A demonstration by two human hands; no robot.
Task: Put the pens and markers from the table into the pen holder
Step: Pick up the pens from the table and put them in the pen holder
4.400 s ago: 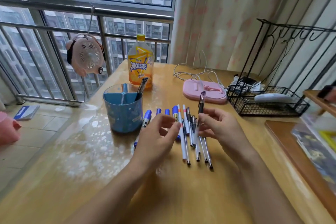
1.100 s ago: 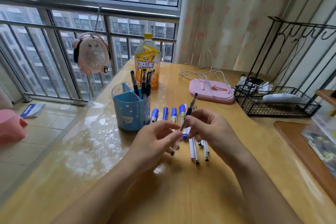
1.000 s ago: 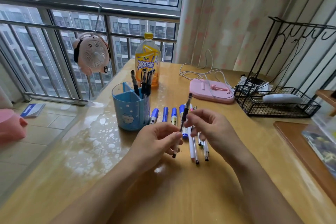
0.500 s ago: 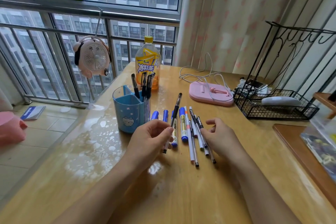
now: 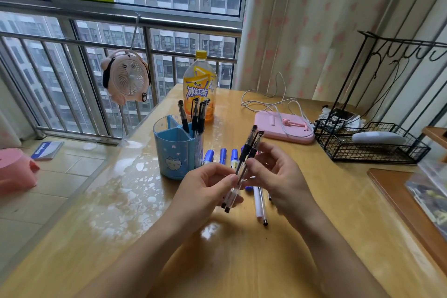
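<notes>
Head view: two black pens (image 5: pixel 244 167) pinched side by side, tilted, above the table (image 5: pixel 135 225), by left hand (image 5: pixel 205 193) fingers and right hand (image 5: pixel 278 176) fingers. Beyond fingertips, blue markers (image 5: pixel 222 155) lying flat; blue pen holder (image 5: pixel 177 150) just left, holding pens.

blue pen holder (image 5: pixel 174 152): upright, three black pens | blue-capped markers (image 5: pixel 222 156): flat beside it
</notes>
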